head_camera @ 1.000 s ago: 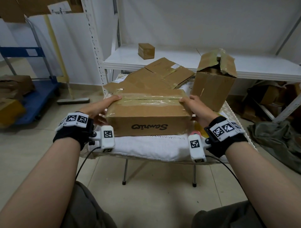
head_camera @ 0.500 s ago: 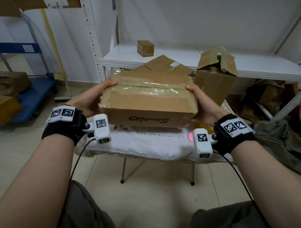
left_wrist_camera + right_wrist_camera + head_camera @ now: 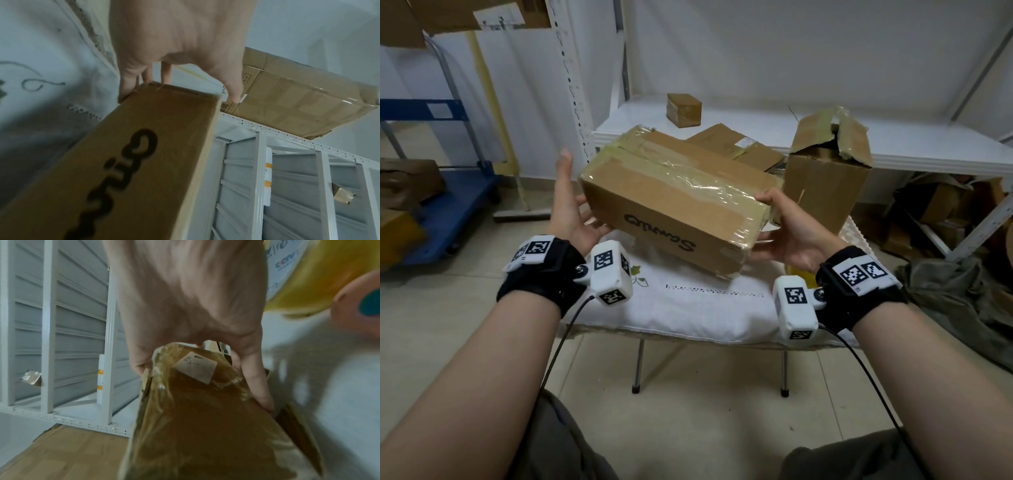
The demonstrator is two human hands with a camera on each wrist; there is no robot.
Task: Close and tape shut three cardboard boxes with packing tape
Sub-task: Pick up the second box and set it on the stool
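Observation:
A closed cardboard box (image 3: 671, 202), sealed along its top with glossy clear tape and printed with black script on its side, is held in the air above the white-clothed table (image 3: 688, 308). It is turned at an angle, left end farther away. My right hand (image 3: 787, 229) grips the near right end, thumb on the top edge and fingers underneath. My left hand (image 3: 566, 212) is spread at the left end, thumb pointing up and free, straight fingertips (image 3: 144, 78) touching the box's corner (image 3: 156, 91). In the right wrist view the taped end (image 3: 195, 402) sits between thumb and fingers.
An untaped box with loose flaps (image 3: 825, 178) stands at the table's back right, beside flattened cardboard (image 3: 736, 145). A small box (image 3: 684, 109) sits on the white shelf (image 3: 893, 144). A yellow tape roll (image 3: 308, 280) lies under my right wrist. A blue cart (image 3: 448, 205) stands on the left.
The box has been lifted off the table and turned, its left end swinging away from me. My left thumb has come off the box's top; the right hand keeps its hold.

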